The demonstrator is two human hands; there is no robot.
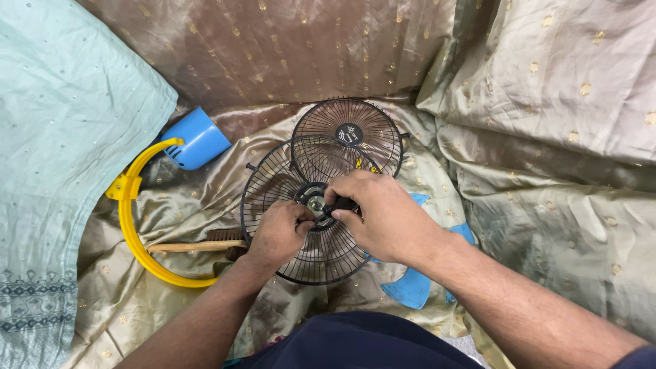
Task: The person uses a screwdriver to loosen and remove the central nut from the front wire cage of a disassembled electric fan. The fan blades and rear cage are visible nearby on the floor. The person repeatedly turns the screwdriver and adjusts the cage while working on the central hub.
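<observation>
The two fan grilles, rear grille [273, 184] and front grille [355, 130], are black wire. The fan blade [413, 287] is blue, the ring [133, 232] yellow, the motor housing [201, 140] blue. The bedsheet [547, 171] is shiny beige (dotted with gold motifs); the pillow [61, 137] is pale mint.

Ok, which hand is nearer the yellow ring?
Left. The left hand sits on the grille's left side, closest to the yellow ring; the right hand is farther right, past the hub.

Two hands working at the hub of a wire fan guard

The left hand [279, 232] is gripping the rear guard [307, 256] while the right hand [383, 215] is pressing a dark-handled tool [339, 204] to its centre; a front guard [348, 133], blue blades [412, 287] and yellow ring [133, 236] are lying nearby.
</observation>
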